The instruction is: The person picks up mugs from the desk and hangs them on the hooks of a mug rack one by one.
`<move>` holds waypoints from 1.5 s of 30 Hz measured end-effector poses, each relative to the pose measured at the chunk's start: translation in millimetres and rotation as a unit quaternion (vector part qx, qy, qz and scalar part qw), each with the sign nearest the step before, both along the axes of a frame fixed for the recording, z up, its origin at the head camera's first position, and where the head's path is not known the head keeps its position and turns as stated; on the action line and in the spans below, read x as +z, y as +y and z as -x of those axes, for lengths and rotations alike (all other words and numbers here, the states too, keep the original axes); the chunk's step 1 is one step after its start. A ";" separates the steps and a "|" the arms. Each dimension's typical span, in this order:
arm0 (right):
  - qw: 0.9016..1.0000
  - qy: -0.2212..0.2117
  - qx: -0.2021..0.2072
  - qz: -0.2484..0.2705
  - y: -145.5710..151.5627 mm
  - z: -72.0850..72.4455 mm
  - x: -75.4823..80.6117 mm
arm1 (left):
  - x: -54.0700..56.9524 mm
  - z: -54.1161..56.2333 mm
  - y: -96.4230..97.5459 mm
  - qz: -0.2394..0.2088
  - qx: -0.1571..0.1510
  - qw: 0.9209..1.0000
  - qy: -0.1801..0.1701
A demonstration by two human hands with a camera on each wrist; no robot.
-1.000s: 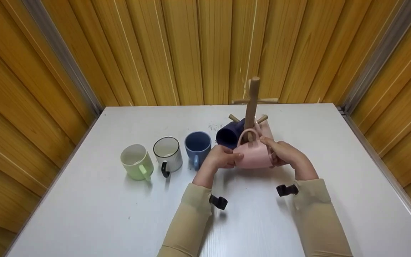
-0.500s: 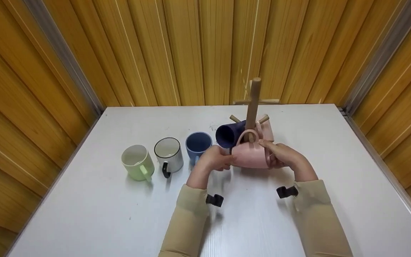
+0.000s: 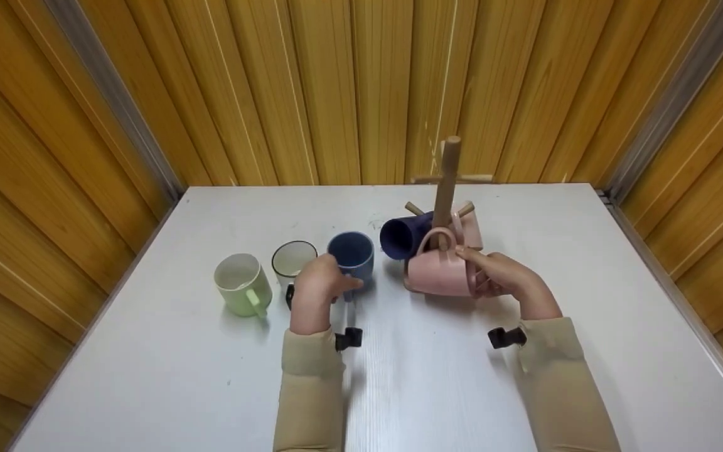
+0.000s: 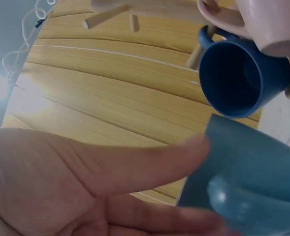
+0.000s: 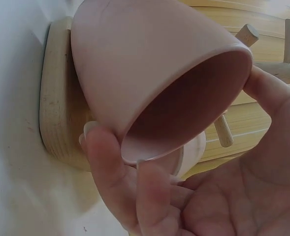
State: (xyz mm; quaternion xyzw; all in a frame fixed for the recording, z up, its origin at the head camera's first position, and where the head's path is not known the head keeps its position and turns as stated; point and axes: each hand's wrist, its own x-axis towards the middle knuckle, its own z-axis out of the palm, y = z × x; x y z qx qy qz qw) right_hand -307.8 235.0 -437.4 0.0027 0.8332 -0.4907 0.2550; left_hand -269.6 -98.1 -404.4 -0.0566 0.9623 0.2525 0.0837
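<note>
My right hand [image 3: 503, 276] holds a pink mug [image 3: 440, 276] by its mouth end, thumb on one side of the rim and fingertips on the other. The mug lies sideways low on a wooden mug tree [image 3: 446, 182], its handle looped around a lower peg. My left hand [image 3: 321, 285] is at a blue mug [image 3: 352, 248] that stands upright on the table. In the left wrist view its thumb and fingers are extended and apart, right by the handle of that blue mug [image 4: 248, 147].
A navy mug [image 3: 402, 235] and another pink mug [image 3: 469, 229] hang on the tree. Left of the blue mug stand a white mug [image 3: 292, 254] with black rim and handle, partly behind my left hand, and a green mug [image 3: 242, 289]. Wood-patterned walls [image 3: 374, 94] enclose the white table [image 3: 430, 376].
My left hand has let go of the pink mug's base and moved left to the blue mug. My right hand stays on the pink mug, which has shifted slightly left.
</note>
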 end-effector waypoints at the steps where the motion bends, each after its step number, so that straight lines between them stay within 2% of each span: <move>1: 1.000 0.000 0.000 0.001 0.4 0.3 -0.5 | -1.7 0.6 0.5 0.010 -0.007 1.000 -0.014; 3: 1.000 -0.002 -0.001 0.001 0.5 -0.4 0.4 | -4.6 2.5 1.8 0.021 -0.017 0.999 -0.035; 6: 1.000 0.000 0.001 -0.001 1.0 -0.6 0.4 | -6.9 5.4 2.8 0.024 -0.018 0.999 -0.046; 9: 1.000 0.004 0.004 -0.012 1.1 -2.2 1.9 | -7.1 7.3 2.2 0.023 -0.013 0.999 -0.024; 11: 1.000 0.001 0.003 -0.020 1.3 -3.0 2.8 | -6.1 8.1 1.4 0.020 -0.007 1.000 0.002; 16: 0.999 -0.001 0.001 -0.037 1.1 -5.2 6.3 | -2.2 10.0 1.2 -0.006 0.038 0.998 0.054; 19: 0.999 0.002 0.006 -0.044 0.5 -5.9 7.1 | -0.9 12.0 2.8 -0.025 0.071 0.995 0.071; 22: 0.998 0.009 0.011 -0.056 0.2 -6.3 7.6 | 0.0 13.9 3.8 -0.030 0.088 0.992 0.085; 27: 0.995 0.037 0.023 -0.092 -2.3 -10.2 12.6 | 5.0 11.6 1.8 -0.028 0.095 0.991 0.095; 29: 0.990 0.063 0.023 -0.125 -3.8 -13.7 17.3 | 8.9 8.8 0.5 -0.031 0.093 0.990 0.098; 31: 0.982 0.095 0.010 -0.164 -6.0 -17.8 22.8 | 13.8 5.3 -0.7 -0.034 0.088 0.991 0.098; 34: 0.962 0.175 -0.015 -0.208 -9.9 -26.3 33.4 | 21.4 -1.0 -2.1 -0.042 0.077 0.991 0.099; 36: 0.947 0.250 -0.035 -0.201 -14.7 -32.5 38.3 | 26.0 -5.9 -2.4 -0.048 0.064 0.992 0.101; 38: 0.925 0.338 -0.036 -0.170 -21.4 -39.3 41.7 | 29.4 -10.3 -1.4 -0.060 0.044 0.991 0.110; 40: 0.902 0.414 -0.018 -0.125 -30.7 -46.2 42.9 | 31.8 -14.1 0.5 -0.074 0.017 0.990 0.122; 42: 0.881 0.466 0.019 -0.086 -40.9 -51.9 42.3 | 33.2 -17.0 2.8 -0.090 -0.018 0.987 0.134; 43: 0.874 0.479 0.043 -0.070 -45.7 -54.5 41.9 | 33.7 -18.1 4.1 -0.099 -0.037 0.984 0.140; 45: 0.866 0.489 0.094 -0.045 -54.8 -58.8 41.7 | 34.3 -20.1 6.3 -0.116 -0.081 0.979 0.150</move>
